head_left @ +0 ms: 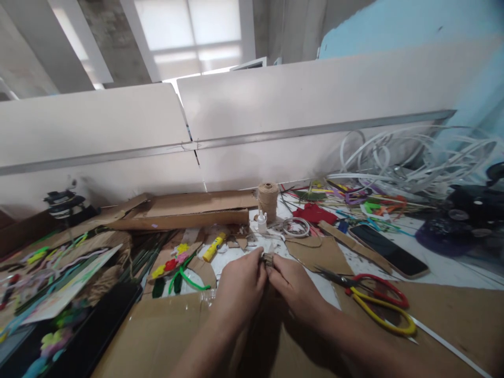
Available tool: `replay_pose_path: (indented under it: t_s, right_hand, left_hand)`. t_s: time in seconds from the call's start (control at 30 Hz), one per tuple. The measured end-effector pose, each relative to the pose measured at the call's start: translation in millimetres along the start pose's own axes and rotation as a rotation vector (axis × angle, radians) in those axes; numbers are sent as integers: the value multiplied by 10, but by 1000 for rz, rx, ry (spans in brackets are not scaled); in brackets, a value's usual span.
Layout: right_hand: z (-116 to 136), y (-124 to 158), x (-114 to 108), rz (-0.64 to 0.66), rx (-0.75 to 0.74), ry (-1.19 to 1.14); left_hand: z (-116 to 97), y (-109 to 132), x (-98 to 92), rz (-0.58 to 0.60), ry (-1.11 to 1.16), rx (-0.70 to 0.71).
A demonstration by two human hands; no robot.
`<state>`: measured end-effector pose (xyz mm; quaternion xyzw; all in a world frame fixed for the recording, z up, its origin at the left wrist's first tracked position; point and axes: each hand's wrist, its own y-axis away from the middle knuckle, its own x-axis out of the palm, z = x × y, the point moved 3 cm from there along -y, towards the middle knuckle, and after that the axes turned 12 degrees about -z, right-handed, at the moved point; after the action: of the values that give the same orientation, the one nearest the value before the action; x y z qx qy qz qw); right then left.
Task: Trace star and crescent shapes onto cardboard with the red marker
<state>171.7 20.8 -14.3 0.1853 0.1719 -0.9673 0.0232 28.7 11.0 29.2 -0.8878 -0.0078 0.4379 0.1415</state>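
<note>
near: cardboard sheet [157, 336], under both forearms.
centre: left hand [240, 286] and right hand [293, 286], fingertips pinched from either side on a twine-wrapped bundle [268, 259], held low over the table just past the sheet's far edge. judged: a small piece, half hidden by the fingers; firm, even pressure from both sides and a low hold would suit it.
right, near: scissors [378, 302], blades pointing toward the right hand, a snag risk; phone [388, 249] beyond.
left: felt flowers [173, 262]; glue stick [213, 247].
far: glue bottle [262, 220], twine spool [268, 199], flattened box [189, 210]; far right, white coiled strips [413, 157].
</note>
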Motion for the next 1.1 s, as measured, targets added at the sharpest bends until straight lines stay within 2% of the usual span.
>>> replay_pose_path:
  t_s: [0.37,0.5,0.63,0.83,1.1]
  right_hand:
    - [9,15,3,-9,-28,-38]
    - [14,0,-32,-33,-56,-29]
    - [47,-1,-55,-34,-91,-11]
    - [86,-3,-87,-59,-114,-35]
    - [-21,-29,-67,-106,11,-78]
  left_hand:
    - [130,-54,38,-53,148,-95]
    - [147,-50,11,-27,98,-94]
    - [85,-22,-65,3,-24,-100]
    - [-126,-61,-127,8,-189,-85]
    - [-181,-70,-26,4,-253,-70]
